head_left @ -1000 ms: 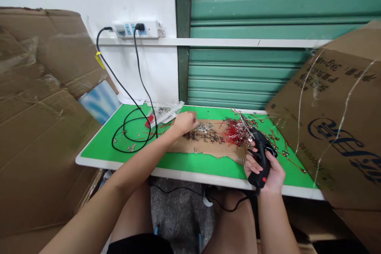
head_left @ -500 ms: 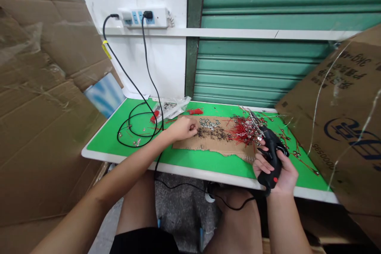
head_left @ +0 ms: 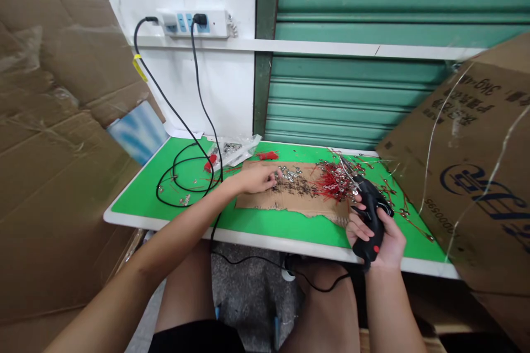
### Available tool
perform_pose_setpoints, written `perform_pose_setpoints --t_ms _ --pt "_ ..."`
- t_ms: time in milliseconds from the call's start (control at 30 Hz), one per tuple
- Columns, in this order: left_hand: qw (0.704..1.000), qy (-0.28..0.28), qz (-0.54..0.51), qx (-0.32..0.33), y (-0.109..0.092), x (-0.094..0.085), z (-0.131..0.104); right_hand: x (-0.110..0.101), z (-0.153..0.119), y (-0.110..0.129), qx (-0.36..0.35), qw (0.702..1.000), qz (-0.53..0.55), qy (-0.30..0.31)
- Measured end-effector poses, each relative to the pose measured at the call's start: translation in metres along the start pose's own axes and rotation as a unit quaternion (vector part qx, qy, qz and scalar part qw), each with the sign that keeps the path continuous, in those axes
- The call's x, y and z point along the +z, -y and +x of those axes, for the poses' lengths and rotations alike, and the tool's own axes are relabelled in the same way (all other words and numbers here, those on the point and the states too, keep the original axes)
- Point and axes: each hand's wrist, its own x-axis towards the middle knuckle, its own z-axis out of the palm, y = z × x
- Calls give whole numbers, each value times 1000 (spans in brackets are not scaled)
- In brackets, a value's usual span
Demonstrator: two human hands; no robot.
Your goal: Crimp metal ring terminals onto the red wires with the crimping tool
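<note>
Here, black glue gun [head_left: 367, 222], inside right grip [head_left: 383, 237]

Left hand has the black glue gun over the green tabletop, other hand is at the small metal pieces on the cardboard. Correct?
Not quite: in the head view, the right hand has the black glue gun. The left hand is the one at the small metal pieces.
</note>
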Motion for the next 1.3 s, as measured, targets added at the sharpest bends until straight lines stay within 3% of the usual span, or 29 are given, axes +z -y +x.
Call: perform_pose_setpoints --t_ms 167,300,433,533,667,967,1133,1300 --pt "1000 10 -8 -17 -2 2 4 3 -1 -1 -4 1000 -11 -9" --pt "997 -48 46 -28 -5 2 -1 4 -2 -1 -12 999 -41 -9" --pt "974 -119 127 -144 -4 1 -17 2 -2 -1 -22 996 -85 -2" --pt "953 -108 171 -225 -3 -1 -28 1 -1 -1 -19 997 -80 -1" --pt "947 -78 179 -254 -3 -4 -30 0 -1 -1 -8 999 -42 -13" --pt "949 -141 142 -242 6 4 -27 -1 -1 -1 -1 1000 -17 -21" --pt "955 -184 144 -185 4 6 -31 -1 0 -2 -2 999 -33 -23" --pt "977 -92 103 -162 -2 10 -32 3 -1 -3 -11 995 -96 -26"
